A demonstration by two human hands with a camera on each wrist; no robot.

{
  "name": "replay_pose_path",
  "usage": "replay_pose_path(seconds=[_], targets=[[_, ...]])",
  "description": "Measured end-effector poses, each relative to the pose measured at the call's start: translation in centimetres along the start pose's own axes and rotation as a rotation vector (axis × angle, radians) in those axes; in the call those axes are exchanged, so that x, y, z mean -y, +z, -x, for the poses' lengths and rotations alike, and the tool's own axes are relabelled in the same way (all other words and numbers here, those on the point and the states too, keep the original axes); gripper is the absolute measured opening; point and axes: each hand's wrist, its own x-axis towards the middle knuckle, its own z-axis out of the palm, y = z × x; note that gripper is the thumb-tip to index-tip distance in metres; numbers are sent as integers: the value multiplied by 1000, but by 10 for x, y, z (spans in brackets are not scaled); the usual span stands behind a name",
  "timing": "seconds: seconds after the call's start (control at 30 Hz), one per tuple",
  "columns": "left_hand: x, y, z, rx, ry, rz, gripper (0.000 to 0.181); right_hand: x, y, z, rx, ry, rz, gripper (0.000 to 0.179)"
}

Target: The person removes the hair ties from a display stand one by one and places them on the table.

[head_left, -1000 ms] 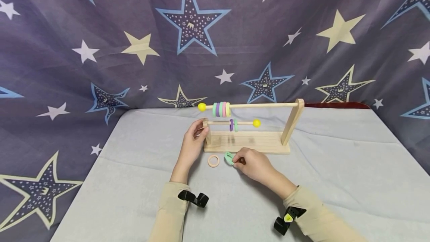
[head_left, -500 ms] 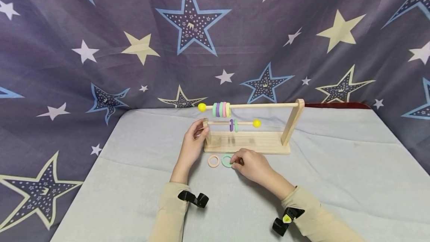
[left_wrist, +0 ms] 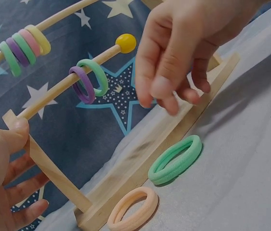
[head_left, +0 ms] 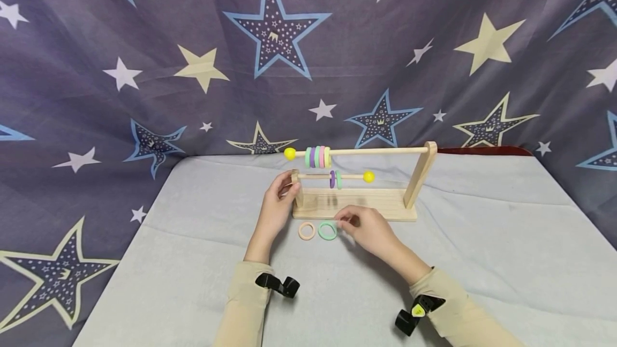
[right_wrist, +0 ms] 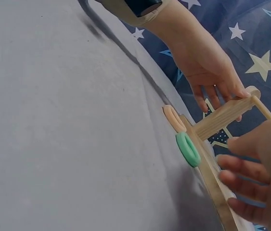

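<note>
My left hand (head_left: 277,200) grips the short post (left_wrist: 56,171) of a wooden stand (head_left: 381,205), thumb on its near side. My right hand (head_left: 368,229) hovers beside the base, fingers loosely bent and holding nothing. Just left of it a green hair tie (left_wrist: 181,165) lies flat on the cloth, beside a peach hair tie (left_wrist: 149,202). On the stand's lower rod (head_left: 315,176) hang a purple hair tie (left_wrist: 88,83) and another green hair tie (left_wrist: 101,79).
Several pastel hair ties (head_left: 317,157) sit bunched on the upper rod (head_left: 381,151), held by the tall right post (head_left: 419,175). Yellow balls (head_left: 368,176) cap the rod ends. A pale cloth (head_left: 482,261) covers the table; a star-print curtain (head_left: 337,42) hangs behind.
My right hand has laid the green hair tie flat next to the peach one, let go, and drawn slightly right and up. The left hand stays on the post.
</note>
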Motion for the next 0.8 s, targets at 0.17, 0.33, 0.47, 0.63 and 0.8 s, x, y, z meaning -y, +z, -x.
replay_pose_path(seconds=[0.17,0.33,0.47,0.63,0.8], targets=[[0,0,0,2,-2,3,44,0,-2,-3,-94,-22,-72,11],[1,0,0,2,-1,9,44,0,-3,-6,-179,-6,-163,12],[0,0,0,5,-5,7,45,0,-5,-9,-255,29,-235,13],[-1,0,0,7,-6,2,46,-1,-10,-14,-310,56,-272,17],[-1,0,0,2,-2,-1,46,1,-11,-19,-299,72,-258,23]])
